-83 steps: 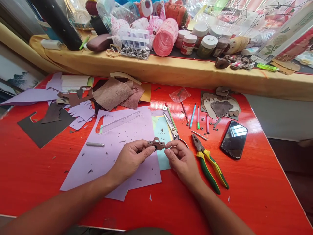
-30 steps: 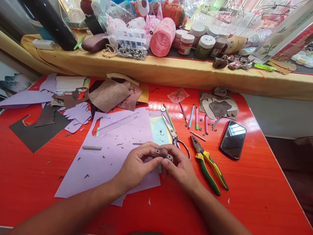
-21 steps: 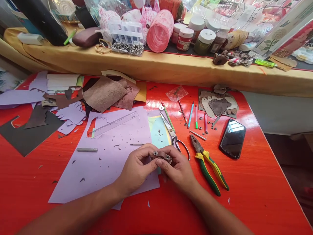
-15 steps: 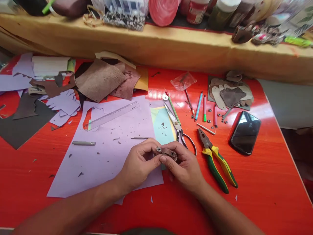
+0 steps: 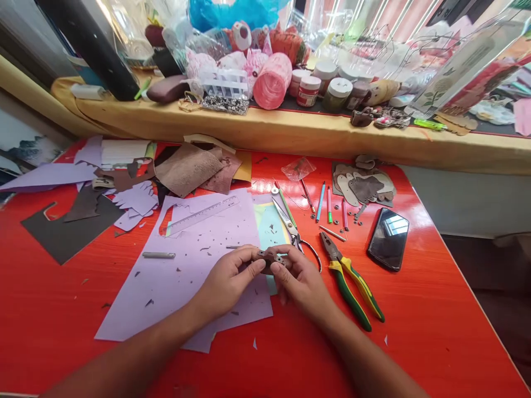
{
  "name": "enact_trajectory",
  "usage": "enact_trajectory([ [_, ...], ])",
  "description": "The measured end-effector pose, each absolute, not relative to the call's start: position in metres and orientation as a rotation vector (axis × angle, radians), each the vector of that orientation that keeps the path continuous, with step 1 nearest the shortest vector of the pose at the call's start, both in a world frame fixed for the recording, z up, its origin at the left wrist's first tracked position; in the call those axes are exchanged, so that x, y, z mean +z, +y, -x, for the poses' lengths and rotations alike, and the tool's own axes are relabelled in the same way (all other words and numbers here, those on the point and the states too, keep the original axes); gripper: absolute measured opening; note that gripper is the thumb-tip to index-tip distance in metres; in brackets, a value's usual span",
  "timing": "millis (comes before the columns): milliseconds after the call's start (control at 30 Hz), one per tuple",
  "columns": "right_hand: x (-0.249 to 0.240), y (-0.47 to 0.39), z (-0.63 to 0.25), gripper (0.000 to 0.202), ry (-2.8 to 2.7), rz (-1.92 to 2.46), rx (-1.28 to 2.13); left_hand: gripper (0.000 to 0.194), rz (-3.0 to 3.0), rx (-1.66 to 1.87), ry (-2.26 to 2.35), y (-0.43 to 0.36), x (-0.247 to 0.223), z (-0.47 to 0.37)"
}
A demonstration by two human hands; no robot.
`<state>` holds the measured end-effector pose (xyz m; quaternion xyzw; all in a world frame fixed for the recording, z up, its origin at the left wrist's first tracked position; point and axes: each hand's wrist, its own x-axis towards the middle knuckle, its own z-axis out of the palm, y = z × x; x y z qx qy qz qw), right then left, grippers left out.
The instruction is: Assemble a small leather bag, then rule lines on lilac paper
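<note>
Bright daylight enters from the window [image 5: 384, 17] at the top, washing out parts of the clear plastic around it. Pale glare streaks the far side of the glossy red tabletop [image 5: 418, 309], and the smartphone [image 5: 389, 240] mirrors a bright patch. The lower right corner falls dark. Wide-angle distortion stretches the edges; fine detail on the brown leather piece [image 5: 270, 257] looks soft.

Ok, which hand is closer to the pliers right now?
Right. The right hand is just left of the pliers, holding one end of the small brown piece; the left hand holds the other end, farther away, over the purple paper.
</note>
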<state>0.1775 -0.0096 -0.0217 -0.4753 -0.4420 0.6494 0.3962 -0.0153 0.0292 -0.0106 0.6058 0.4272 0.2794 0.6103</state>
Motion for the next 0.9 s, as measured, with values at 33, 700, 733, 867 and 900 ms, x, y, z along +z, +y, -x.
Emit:
enact_trajectory([
  [33, -0.023, -0.01, -0.177, 0.053, -1.139, 1.217, 1.626, 0.029, -1.452, 0.61, 0.993, 0.03, -0.008, 0.019],
  [700, -0.031, -0.013, -0.177, 0.032, -1.583, 1.444, 1.243, 0.028, -1.541, 0.321, 0.977, 0.046, 0.001, 0.045],
  [733, -0.031, -0.013, -0.177, 0.033, -1.56, 1.444, 1.262, 0.029, -1.516, 0.32, 0.963, 0.046, 0.001, 0.045],
  [867, -0.031, -0.013, -0.178, 0.036, -1.456, 1.442, 1.365, 0.028, -1.471, 0.356, 0.95, 0.046, 0.0, 0.043],
  [900, -0.031, -0.013, -0.178, 0.037, -1.434, 1.439, 1.381, 0.027, -1.459, 0.37, 0.952, 0.046, -0.001, 0.043],
])
